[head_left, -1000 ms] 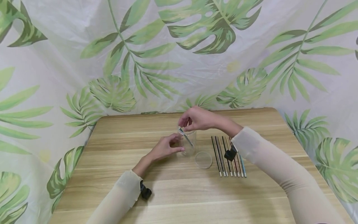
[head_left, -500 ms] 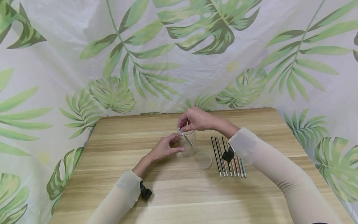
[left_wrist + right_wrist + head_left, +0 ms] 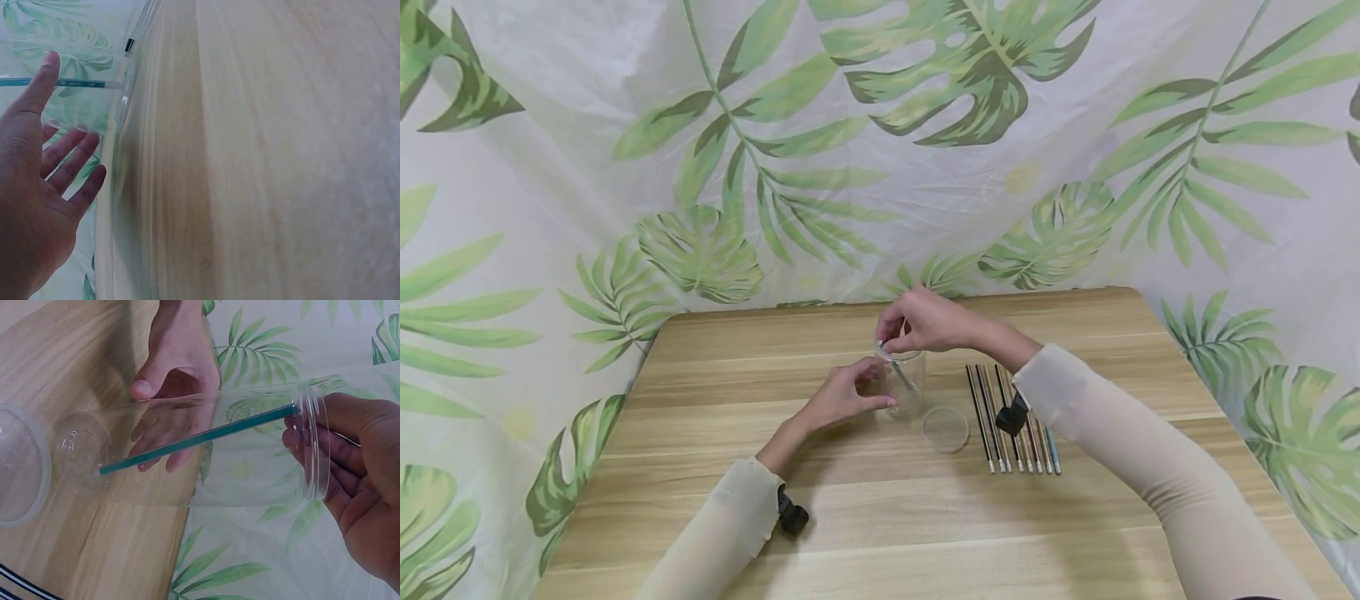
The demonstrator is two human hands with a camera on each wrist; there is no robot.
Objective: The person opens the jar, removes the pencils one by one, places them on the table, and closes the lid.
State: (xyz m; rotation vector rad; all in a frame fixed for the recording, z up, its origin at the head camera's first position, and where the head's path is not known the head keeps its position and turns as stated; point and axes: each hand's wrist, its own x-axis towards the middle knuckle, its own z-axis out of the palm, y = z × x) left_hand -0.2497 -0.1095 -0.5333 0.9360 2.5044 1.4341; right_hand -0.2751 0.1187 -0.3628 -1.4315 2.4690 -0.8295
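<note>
A tall clear plastic jar [image 3: 256, 481] stands on the table, its mouth up, with a teal pencil [image 3: 200, 438] leaning inside it. My left hand [image 3: 844, 393] holds the jar loosely around its left side, thumb in front and fingers behind; in the left wrist view the fingers [image 3: 72, 169] are spread beside it. From above, my right hand [image 3: 928, 321] reaches over the jar's mouth and pinches the pencil's upper end with curled fingers, the fingertips just inside the rim. The pencil's lower end is close to the jar's bottom.
A round clear lid [image 3: 946, 430] lies flat just right of the jar. Further right, several pencils [image 3: 988, 417] lie side by side on the wooden table [image 3: 880, 517], partly under my right forearm. Behind the table hangs a leaf-patterned cloth [image 3: 820, 167].
Over the last second my right hand has come down slightly toward the jar's mouth, and the pencil has sunk a little deeper. The left hand and jar have stayed put.
</note>
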